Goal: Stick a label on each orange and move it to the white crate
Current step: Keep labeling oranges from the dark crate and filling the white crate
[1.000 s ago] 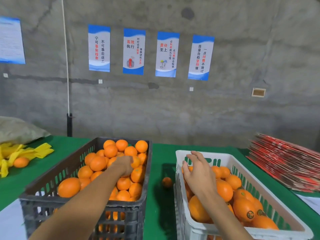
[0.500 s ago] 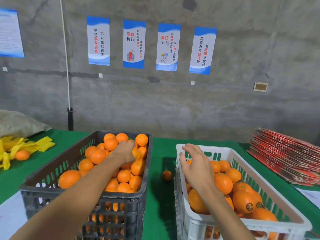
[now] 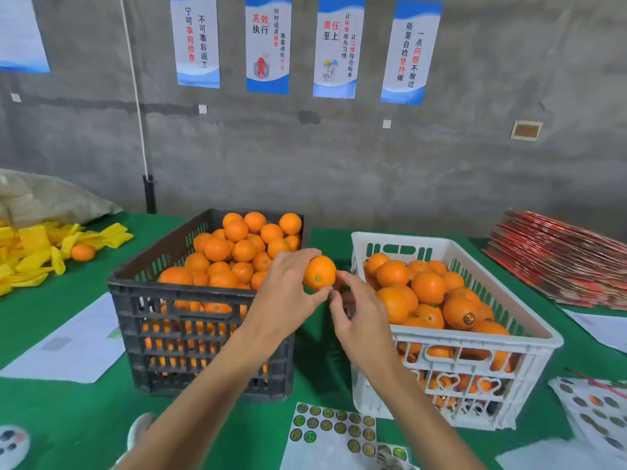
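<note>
Left grip (image 3: 283,293) curled round an orange (image 3: 319,272) just left of the white crate (image 3: 475,347) — right grip (image 3: 359,320) loosely curled, fingertips (image 3: 334,296) beside it, holding nothing.

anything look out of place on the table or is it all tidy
One stray orange lies outside both crates, on the green table at far left among loose yellow wrappers. Nothing looks spilled or damaged.

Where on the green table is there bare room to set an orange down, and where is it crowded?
Free: the green table strip before the black crate, between the paper sheet and the sticker sheet. Crowded: the gap between the black crate and the white crate, where the left hand holds an orange beside the right hand.
</note>
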Motion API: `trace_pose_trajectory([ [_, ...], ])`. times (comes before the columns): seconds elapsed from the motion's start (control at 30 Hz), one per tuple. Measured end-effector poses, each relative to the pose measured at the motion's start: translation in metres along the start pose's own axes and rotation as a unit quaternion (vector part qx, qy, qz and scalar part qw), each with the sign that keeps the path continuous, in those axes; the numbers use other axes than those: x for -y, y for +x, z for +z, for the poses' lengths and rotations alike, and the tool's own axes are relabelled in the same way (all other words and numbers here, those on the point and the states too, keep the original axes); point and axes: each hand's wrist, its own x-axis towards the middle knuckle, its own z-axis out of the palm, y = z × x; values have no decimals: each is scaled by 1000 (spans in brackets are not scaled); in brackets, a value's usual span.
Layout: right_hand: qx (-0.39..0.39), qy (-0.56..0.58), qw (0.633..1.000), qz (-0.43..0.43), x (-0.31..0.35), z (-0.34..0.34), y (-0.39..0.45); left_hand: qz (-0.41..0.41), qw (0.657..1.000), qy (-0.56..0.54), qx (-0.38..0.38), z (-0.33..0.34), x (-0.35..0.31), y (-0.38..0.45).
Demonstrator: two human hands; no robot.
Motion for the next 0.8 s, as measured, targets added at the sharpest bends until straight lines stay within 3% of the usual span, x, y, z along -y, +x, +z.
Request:
trace_pose_trajectory([
  [0.23, 7, 82, 993, 84, -33, 13, -110, 28, 998, 6, 48, 42, -3, -106],
  [0.43, 103, 32, 984, 144, -69, 23, -148, -150, 979, -76, 114, 89, 24, -157],
  [0.57, 215, -47, 963, 152, -91, 26, -149, -318, 926, -178, 99, 115, 38, -179],
  [0.67, 306, -46, 940, 141, -101, 28, -156, -355, 886, -293, 53, 126, 41, -198],
  [0.8, 327, 0, 930, 169, -108, 29, -153, -370, 869, -327, 32, 131, 46, -203],
])
